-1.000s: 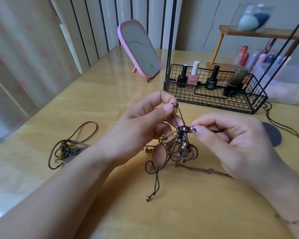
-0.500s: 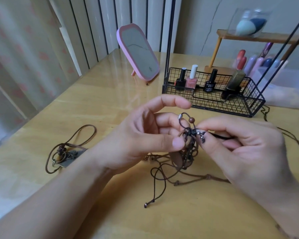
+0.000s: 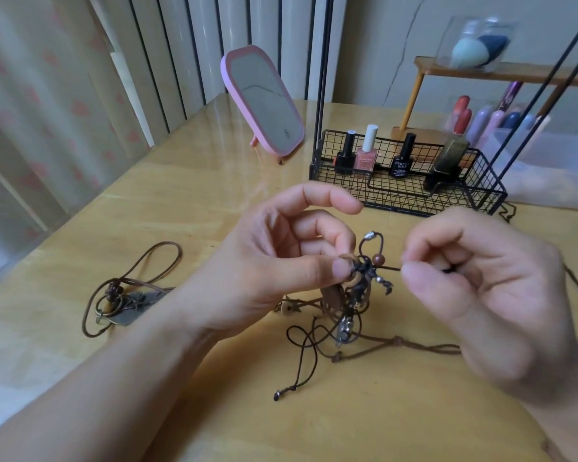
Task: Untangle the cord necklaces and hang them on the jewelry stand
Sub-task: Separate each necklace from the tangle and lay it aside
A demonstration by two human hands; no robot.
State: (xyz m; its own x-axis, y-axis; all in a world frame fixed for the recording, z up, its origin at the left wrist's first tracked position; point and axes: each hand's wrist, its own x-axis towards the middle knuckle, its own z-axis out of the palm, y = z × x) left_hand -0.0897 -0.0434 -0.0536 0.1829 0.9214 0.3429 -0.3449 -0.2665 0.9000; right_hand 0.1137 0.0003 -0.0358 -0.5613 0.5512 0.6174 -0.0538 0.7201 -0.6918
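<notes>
Above a glossy wooden table, a person's left hand pinches the knotted heart of a tangle of cord necklaces between thumb and middle finger, index finger lifted clear, while the right hand closes thumb and forefinger on a thin dark cord drawn sideways out of the knot. A loop carrying a silver bead and a brown wooden bead stands above the knot; loose ends and a pendant trail down onto the table beneath. The job looks to be at an early stage: the cluster is still bound together, a second bundle of brown cord with a metal pendant lies well apart to the left, not yet sorted, and nothing visible hangs on the thin black rods of the jewelry stand rising behind. At the stand's foot a black wire basket holds four nail polish bottles: two black-capped, a pink bottle with a white cap, and an olive one leaning at the right. Behind it, a wooden shelf carries a clear box of makeup sponges, and a frosted plastic tub sits at far right, its contents unclear. A pink-framed mirror stands tilted to the rear.
</notes>
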